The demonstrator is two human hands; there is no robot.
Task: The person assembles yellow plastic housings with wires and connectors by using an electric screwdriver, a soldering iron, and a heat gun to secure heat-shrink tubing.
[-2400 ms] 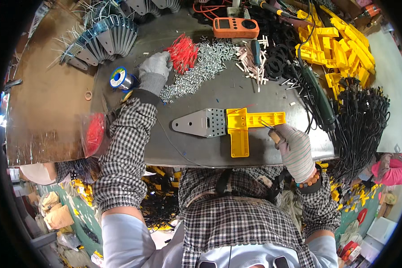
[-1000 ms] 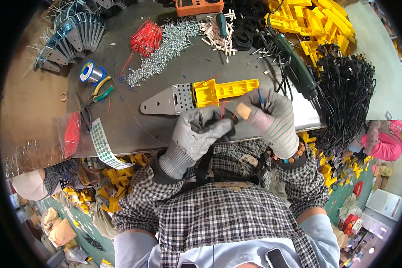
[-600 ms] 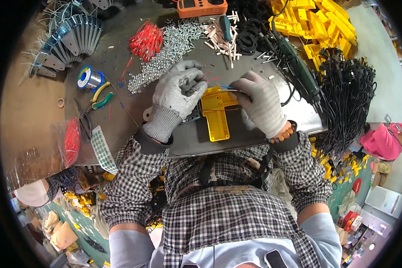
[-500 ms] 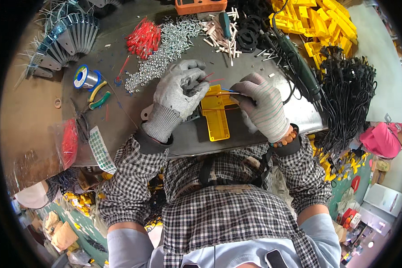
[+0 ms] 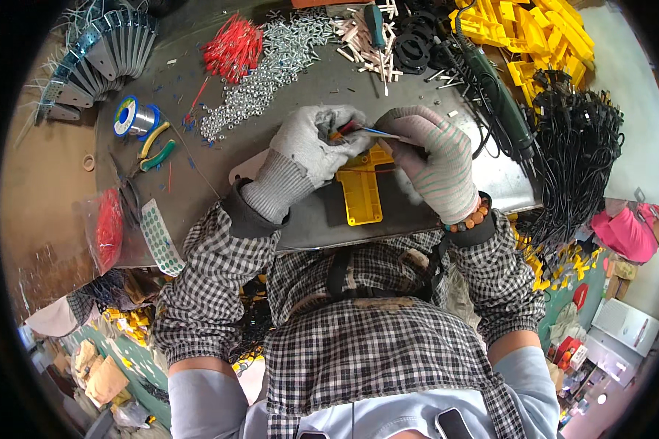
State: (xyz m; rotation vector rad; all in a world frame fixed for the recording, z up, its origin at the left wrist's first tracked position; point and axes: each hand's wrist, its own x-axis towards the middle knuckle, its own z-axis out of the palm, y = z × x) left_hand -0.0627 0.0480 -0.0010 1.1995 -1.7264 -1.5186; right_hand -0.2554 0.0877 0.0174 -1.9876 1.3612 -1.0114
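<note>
My gloved left hand is closed, its thumb and fingertips pinched around the end of some thin wires, blue and pale, with a bit of red at the fingertips. My right hand, in a striped white glove, is curled closed on the same wires, which stretch between both hands. Below them a T-shaped yellow plastic housing lies on the table, open side up, with a thin reddish wire across it. Beside my left wrist, a grey metal plate is partly hidden by the sleeve.
Ahead are red wires, screws and nuts, a screwdriver and a dark green power tool. Black cables and yellow housings pile up right. Solder, pliers and a sticker sheet lie left.
My left hand has moved right, toward my right hand, and its fingertips have come onto the wire ends. My right hand has shifted slightly, still holding the wires.
</note>
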